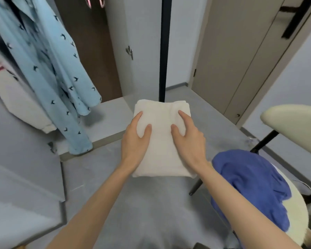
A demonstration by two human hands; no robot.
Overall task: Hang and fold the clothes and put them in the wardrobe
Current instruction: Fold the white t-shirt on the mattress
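Left hand point(134, 142) and right hand point(190, 141) clasp a folded cream garment point(161, 141), fingers point(139, 116) pinching its sides, before the wardrobe point(144, 24).

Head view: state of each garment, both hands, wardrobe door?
cream garment, folded, held between both hands
left hand, grips its left edge
right hand, grips its right edge
bird-print garment, hanging
blue garment, crumpled on the cream seat
wardrobe door, open

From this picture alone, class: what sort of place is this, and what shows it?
Probably a bedroom or dressing area: an open wardrobe, a light blue garment hanging in it, and a folded cream cloth gripped by left hand and right hand.
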